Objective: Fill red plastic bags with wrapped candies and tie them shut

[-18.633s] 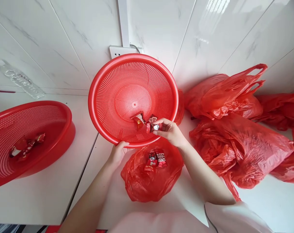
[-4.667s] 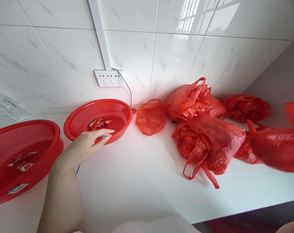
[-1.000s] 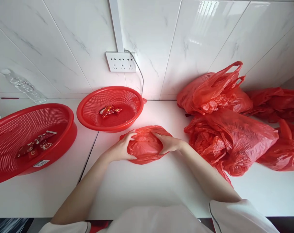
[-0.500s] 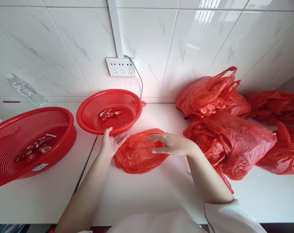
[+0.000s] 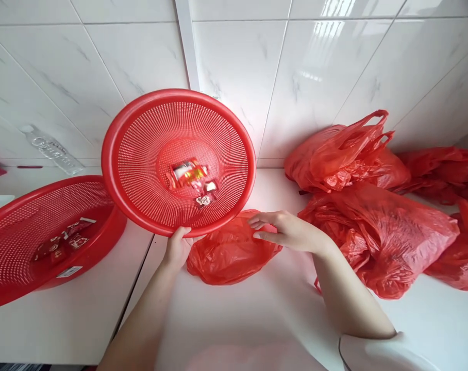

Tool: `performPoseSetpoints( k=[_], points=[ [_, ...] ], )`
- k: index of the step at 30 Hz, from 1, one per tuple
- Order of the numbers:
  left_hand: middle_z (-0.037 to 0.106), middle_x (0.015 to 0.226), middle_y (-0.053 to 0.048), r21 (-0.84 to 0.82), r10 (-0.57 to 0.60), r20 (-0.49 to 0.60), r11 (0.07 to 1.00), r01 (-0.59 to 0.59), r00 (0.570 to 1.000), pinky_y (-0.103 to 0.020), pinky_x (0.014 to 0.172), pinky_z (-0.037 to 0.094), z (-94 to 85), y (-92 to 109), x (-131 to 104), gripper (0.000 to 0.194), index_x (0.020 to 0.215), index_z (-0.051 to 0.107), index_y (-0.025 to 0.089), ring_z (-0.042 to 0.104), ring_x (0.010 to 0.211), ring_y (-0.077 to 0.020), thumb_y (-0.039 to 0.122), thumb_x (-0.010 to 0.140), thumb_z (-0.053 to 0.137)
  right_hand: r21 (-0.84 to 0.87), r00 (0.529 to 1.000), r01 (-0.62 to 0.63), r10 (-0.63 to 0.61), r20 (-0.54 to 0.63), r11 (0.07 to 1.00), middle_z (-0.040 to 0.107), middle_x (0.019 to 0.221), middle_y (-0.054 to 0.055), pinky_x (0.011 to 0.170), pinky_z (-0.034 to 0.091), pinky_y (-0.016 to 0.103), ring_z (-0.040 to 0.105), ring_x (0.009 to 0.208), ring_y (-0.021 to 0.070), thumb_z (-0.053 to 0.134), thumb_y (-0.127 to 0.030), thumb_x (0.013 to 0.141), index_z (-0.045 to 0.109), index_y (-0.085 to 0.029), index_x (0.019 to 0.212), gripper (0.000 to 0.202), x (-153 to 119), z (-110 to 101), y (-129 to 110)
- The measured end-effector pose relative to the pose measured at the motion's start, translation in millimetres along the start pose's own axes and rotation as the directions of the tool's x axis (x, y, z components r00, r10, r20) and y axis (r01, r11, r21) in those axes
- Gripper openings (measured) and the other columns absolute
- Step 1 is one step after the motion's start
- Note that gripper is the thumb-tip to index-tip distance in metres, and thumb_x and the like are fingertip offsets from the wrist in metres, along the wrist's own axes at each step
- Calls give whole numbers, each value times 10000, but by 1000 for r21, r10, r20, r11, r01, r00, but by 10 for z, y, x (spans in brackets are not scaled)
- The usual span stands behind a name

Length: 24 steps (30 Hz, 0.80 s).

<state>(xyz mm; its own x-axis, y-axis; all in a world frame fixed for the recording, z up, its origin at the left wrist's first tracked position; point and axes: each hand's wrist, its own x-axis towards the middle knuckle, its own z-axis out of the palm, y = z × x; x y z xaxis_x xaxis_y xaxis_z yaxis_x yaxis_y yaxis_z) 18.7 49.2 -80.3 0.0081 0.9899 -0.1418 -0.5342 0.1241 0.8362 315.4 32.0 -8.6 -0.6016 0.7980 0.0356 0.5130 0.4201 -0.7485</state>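
Observation:
My left hand grips the near rim of a round red plastic colander, thumb over the edge and fingers underneath. The colander is raised and tilted so its inside faces me. A few small wrapped snacks in red, gold and white lie toward its bottom. Below and to the right, a red plastic bag sits spread on the table, its far left part covered by the colander. Over the bag's right edge hovers my right hand, fingers apart and holding nothing.
A second red colander with wrapped snacks stands at the left. Behind it a clear plastic bottle leans on the tiled wall. Several filled red bags crowd the right side of the white table.
My left hand has closed on the colander's rim and lifted it off the table, tilting it toward me. The snacks inside have shifted. My right hand has moved slightly right.

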Motion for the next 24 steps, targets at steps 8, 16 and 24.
performPoseSetpoints(
  k=[8, 16, 24],
  points=[
    [725, 1046, -114, 18, -177, 131, 984, 176, 975, -524, 936, 506, 104, -159, -124, 452, 1185, 629, 127, 623, 1113, -345, 213, 745, 571, -167, 958, 136, -173, -229, 977, 674, 1087, 74, 882, 521, 357, 646, 975, 196, 490, -258, 947, 618, -205, 1124, 224, 184, 190, 0],
    [701, 1152, -79, 52, -247, 224, 969, 241, 943, -492, 987, 474, 197, -303, -227, 450, 1211, 633, 184, 587, 1185, -327, 193, 765, 576, -332, 966, 194, -239, -98, 923, 340, 1516, 189, 1129, 284, 566, 301, 1411, 340, 671, -540, 791, 299, -149, 1493, 886, 408, 630, 143],
    [701, 1142, -110, 17, -231, 193, 973, 232, 954, -512, 1014, 456, 138, -215, -154, 399, 1139, 668, 128, 583, 1187, -338, 195, 756, 576, 46, 968, 89, -75, -241, 995, 702, 1118, 61, 877, 519, 370, 666, 982, 227, 483, -324, 954, 658, -227, 1192, 310, 397, 566, 80]
  ],
)
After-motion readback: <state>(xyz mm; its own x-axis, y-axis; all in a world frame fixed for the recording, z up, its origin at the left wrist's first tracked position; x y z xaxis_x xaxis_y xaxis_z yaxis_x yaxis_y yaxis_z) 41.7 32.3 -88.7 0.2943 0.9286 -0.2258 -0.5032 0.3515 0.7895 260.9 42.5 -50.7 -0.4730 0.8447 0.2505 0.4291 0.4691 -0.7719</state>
